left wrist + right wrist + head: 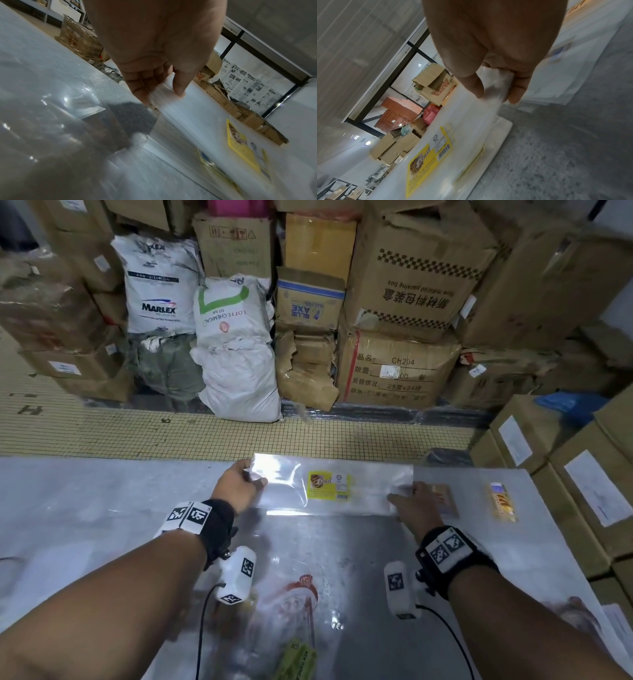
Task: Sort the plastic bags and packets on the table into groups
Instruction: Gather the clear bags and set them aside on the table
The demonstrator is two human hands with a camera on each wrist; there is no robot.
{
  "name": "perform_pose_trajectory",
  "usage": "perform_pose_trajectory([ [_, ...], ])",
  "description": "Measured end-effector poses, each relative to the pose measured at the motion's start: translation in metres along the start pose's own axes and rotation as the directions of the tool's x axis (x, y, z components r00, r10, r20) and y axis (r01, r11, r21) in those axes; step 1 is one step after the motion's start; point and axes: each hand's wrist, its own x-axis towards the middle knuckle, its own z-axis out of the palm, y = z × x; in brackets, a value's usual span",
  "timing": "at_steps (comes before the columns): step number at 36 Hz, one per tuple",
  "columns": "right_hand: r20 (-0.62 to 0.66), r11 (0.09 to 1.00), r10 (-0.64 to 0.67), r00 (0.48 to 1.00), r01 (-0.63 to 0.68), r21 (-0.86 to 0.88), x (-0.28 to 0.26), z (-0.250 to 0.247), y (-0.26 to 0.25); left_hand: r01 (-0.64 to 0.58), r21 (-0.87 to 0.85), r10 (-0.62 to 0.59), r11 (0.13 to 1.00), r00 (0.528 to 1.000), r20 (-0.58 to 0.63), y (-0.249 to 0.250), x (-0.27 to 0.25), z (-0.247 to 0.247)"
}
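Observation:
A long clear plastic bag (pixel 370 491) with a yellow label (pixel 329 485) is stretched across the far edge of the grey table (pixel 102 501). My left hand (pixel 239 484) pinches its left end, thumb on top (pixel 178 86). My right hand (pixel 416 503) pinches its right end, bunching the film (pixel 496 77) between thumb and fingers. The yellow label (pixel 428 159) shows in the right wrist view, and the same label (pixel 240 146) in the left wrist view. A similar bag lies under it.
Two more labelled clear packets lie at the far right, one brown (pixel 445 498), one orange (pixel 501 501). A bag with a red printed figure (pixel 298 597) and a green packet (pixel 298 659) lie near me. Cardboard boxes (pixel 582 474) and sacks (pixel 236 350) surround the table.

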Motion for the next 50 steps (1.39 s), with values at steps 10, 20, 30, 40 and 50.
perform_pose_trajectory([
  [10, -0.004, 1.0, -0.007, 1.0, 0.007, -0.009, -0.013, -0.007, -0.016, -0.023, -0.042, 0.023, 0.999, 1.0, -0.003, 0.015, -0.001, 0.002],
  [20, -0.078, 0.998, 0.023, 0.997, -0.028, -0.062, -0.038, -0.029, 0.003, -0.066, -0.054, 0.07, 0.996, 0.995, 0.07, 0.029, -0.024, 0.004],
  [30, -0.218, 0.997, 0.076, 0.973, -0.074, 0.014, -0.087, -0.048, 0.034, -0.177, 0.002, 0.173, 0.984, 0.967, 0.187, 0.031, -0.036, 0.023],
  [40, -0.136, 0.995, 0.104, 0.985, -0.103, 0.015, -0.113, -0.07, 0.042, -0.125, -0.123, 0.143, 0.984, 0.979, 0.145, 0.026, -0.07, 0.039],
  [50, 0.036, 1.0, -0.013, 0.999, 0.013, -0.017, -0.082, -0.085, 0.048, -0.026, -0.214, 0.028, 0.977, 1.0, 0.003, 0.009, -0.11, 0.045],
])
